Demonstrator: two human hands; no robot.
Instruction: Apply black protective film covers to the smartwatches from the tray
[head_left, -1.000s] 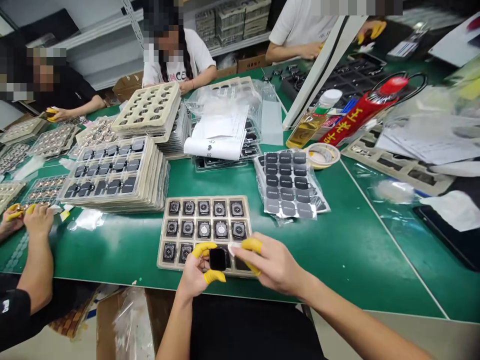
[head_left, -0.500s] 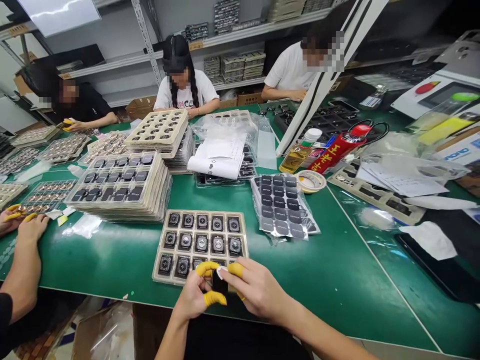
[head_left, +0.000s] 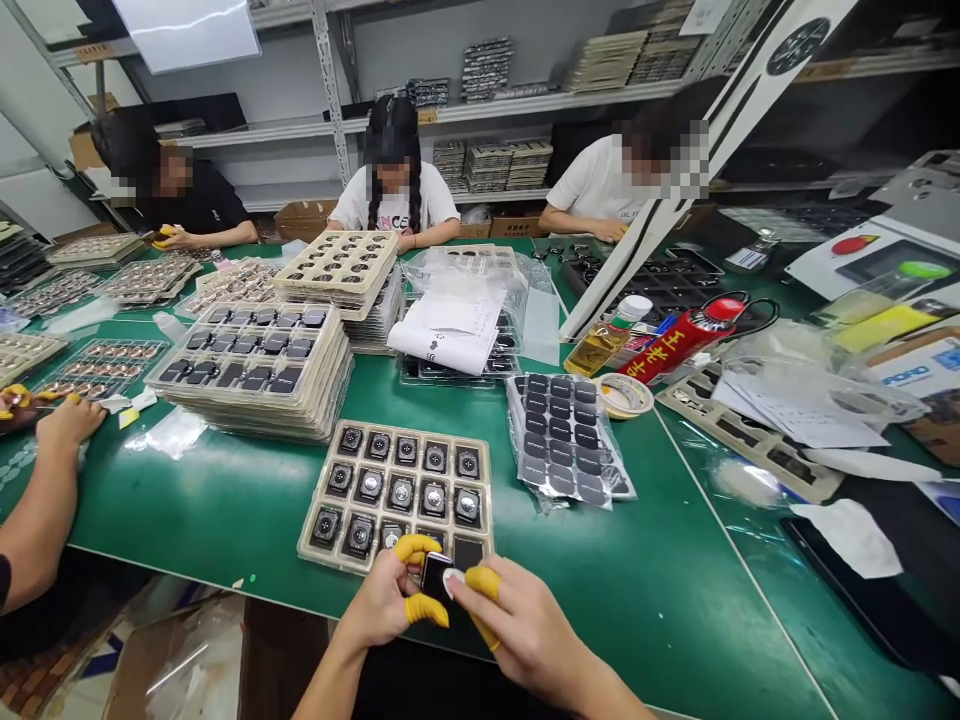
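My left hand (head_left: 384, 600), with yellow finger cots on thumb and forefinger, grips a smartwatch (head_left: 436, 576) by its edges. The watch's dark glass faces up, just over the table's near edge. My right hand (head_left: 525, 615) also wears yellow cots and pinches a small white wiping pad (head_left: 451, 582), which touches the glass near the watch's right side. Right behind my hands lies a beige plastic tray (head_left: 305, 548) with watch bodies in its pockets, most with their sensor backs up. My hands hide part of its front row.
Stacked trays (head_left: 315, 410) stand at left. To the right are a sheet of dark stickers (head_left: 559, 440), a tape roll (head_left: 626, 396), a red can (head_left: 675, 345) and a black phone-like slab (head_left: 847, 590). A co-worker's hands (head_left: 71, 420) are at far left; others sit opposite.
The white pad has moved down the watch's glass from its upper edge toward the right side. My right hand has shifted down slightly, and the camera view has tilted.
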